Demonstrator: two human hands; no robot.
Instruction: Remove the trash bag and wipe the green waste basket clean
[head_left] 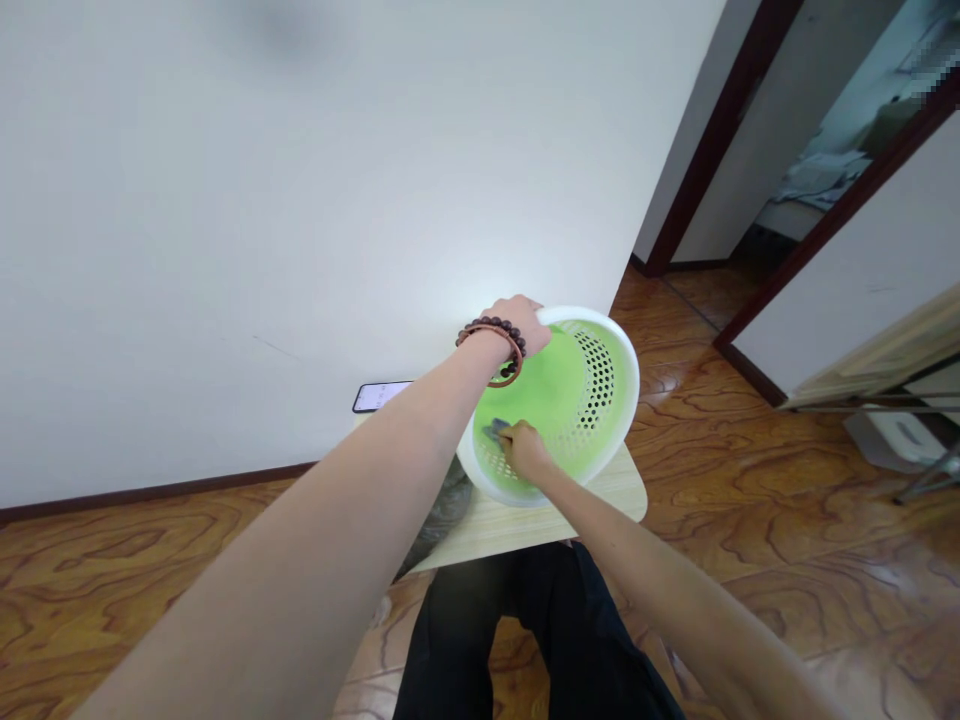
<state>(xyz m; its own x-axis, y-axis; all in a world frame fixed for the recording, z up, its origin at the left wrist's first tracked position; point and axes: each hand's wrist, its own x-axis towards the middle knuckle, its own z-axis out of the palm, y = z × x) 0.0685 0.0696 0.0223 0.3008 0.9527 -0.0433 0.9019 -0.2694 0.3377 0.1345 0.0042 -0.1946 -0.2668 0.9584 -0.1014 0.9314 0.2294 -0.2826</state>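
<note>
A round green colander with a white outer rim is tilted on a small pale wooden table. My left hand, with beads and a brown band at its wrist, grips the colander's far rim; the fingertips are partly hidden. Inside, low on the left, my right hand pinches a small grey cloth against the holed green wall. That cloth is crumpled and mostly covered by the fingers.
A phone with a lit screen lies at the table's back left, against the white wall. Beside the colander, partly behind my left forearm, is a dark greyish bag. A doorway opens at the right, over a wooden floor.
</note>
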